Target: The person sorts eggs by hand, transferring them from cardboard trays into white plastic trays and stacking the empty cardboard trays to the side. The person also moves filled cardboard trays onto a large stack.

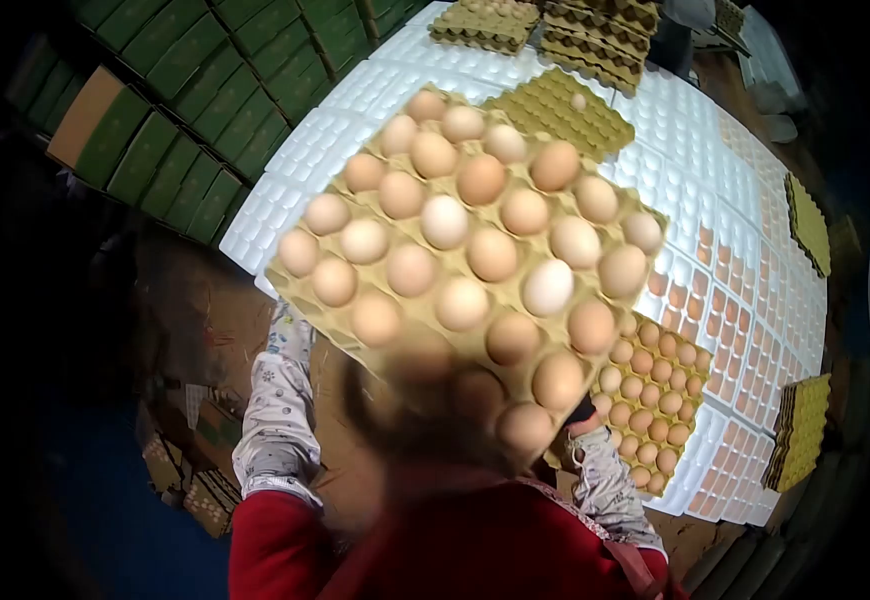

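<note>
A full egg tray (465,250) is held raised over the counter (715,200), carried from below at its near corners above the left sleeve (280,390) and right hand (581,413), each grip being hidden, so its closure cannot be told.

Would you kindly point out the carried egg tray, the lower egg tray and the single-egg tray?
carried egg tray (287,282), head view, bare cardboard at left corner.
lower egg tray (695,410), head view, right rim.
single-egg tray (545,118), head view, bare cups.
</note>
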The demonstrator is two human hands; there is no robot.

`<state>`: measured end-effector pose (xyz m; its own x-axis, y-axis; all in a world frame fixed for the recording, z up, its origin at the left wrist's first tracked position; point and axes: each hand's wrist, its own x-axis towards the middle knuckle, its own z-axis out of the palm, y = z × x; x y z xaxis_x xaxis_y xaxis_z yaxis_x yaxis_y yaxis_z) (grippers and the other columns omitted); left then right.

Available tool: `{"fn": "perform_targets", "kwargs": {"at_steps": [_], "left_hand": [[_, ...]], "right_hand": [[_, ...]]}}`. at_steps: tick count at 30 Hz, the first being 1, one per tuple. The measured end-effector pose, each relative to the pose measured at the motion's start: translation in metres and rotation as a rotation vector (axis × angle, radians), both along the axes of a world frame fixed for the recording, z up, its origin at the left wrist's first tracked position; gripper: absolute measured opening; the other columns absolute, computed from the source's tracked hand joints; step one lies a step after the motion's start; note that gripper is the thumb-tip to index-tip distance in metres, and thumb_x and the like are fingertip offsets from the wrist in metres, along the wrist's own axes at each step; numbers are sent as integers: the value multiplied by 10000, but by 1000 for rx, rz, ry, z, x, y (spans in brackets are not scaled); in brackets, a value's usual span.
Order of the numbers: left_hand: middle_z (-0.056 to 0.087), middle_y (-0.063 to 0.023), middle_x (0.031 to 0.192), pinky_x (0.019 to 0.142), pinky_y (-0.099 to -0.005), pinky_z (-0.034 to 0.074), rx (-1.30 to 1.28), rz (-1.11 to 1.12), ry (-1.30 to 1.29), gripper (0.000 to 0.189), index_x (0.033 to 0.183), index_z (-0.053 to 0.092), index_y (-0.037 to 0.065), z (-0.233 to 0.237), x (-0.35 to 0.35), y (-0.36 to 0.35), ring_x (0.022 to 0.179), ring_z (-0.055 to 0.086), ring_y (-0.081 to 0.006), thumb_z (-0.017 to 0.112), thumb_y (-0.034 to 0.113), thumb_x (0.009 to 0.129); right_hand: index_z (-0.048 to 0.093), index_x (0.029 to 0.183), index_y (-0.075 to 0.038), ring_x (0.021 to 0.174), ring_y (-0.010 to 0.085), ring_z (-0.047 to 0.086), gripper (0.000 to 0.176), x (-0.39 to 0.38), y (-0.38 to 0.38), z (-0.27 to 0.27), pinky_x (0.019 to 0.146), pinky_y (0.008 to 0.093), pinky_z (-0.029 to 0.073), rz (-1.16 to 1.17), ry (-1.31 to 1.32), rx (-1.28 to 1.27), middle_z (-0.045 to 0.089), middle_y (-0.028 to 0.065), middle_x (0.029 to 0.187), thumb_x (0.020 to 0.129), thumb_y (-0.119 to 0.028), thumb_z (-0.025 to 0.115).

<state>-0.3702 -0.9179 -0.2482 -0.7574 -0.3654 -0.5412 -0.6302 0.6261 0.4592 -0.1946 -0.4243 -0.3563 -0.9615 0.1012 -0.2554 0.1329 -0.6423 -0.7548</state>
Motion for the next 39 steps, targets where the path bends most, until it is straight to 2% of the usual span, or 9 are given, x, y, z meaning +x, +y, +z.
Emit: {"fn": "perform_targets", "kwargs": {"at_steps": [3,11,18,24,31,36,37,38,39], "left_hand": [[658,-117,889,698,-321,513,-39,-178,248,265,1112,598,19,-29,-59,11,723,627,-220,502,168,915],[657,-118,894,703,-319,513,-68,-182,230,267,1111,598,14,-56,-112,4,734,627,-219,498,166,916],[656,-119,899,706,-317,512,-77,-169,244,268,1110,598,9,-54,-125,-12,743,627,-217,495,165,917],[655,-120,903,709,-315,511,-24,-208,254,270,1109,597,5,-57,-143,-40,751,627,-216,493,164,918],[654,-121,907,713,-313,511,55,-426,308,272,1109,597,0,-60,-198,-82,761,627,-215,489,163,919],[654,-122,910,715,-311,510,77,-599,344,273,1108,597,-3,-66,-245,-91,767,627,-213,487,162,920],[653,-122,911,716,-311,510,82,-638,347,274,1108,597,-4,-73,-259,-94,769,627,-213,487,162,920],[653,-122,911,716,-311,510,103,-665,358,274,1108,597,-5,-75,-270,-89,770,627,-213,486,162,920],[653,-122,912,717,-310,510,106,-688,362,274,1108,597,-5,-77,-280,-90,771,627,-213,486,162,921]], "right_hand": [[384,1369,-51,1164,159,463,395,1,-27,33,994,290,375,-165,-208,121,434,45,1352,1015,-222,419],[435,1267,-75,1063,153,482,305,0,-58,83,914,286,400,-362,-366,221,472,34,1219,1013,-243,418],[479,1179,-97,975,149,498,242,-15,-67,110,844,282,422,-409,-377,240,504,25,1102,1012,-261,416],[517,1103,-115,899,145,512,212,-87,-120,152,784,278,440,-303,-267,245,532,17,1002,1012,-277,415],[562,1014,-136,810,141,528,217,-200,-254,206,714,274,462,-207,-137,74,565,8,885,1011,-295,414],[594,951,-151,747,137,539,246,-276,-357,262,664,272,478,-170,-226,-270,588,1,802,1010,-309,413],[449,1197,-90,1025,168,462,236,-296,-363,176,873,298,400,-101,-67,-33,494,56,1122,999,-213,413],[305,1444,-30,1303,199,385,477,-315,-369,92,1082,325,323,-74,89,198,400,110,1442,987,-118,413],[408,1385,-41,1213,119,428,451,-329,-379,99,1046,300,350,-105,71,184,471,42,1363,992,-253,475]]}}
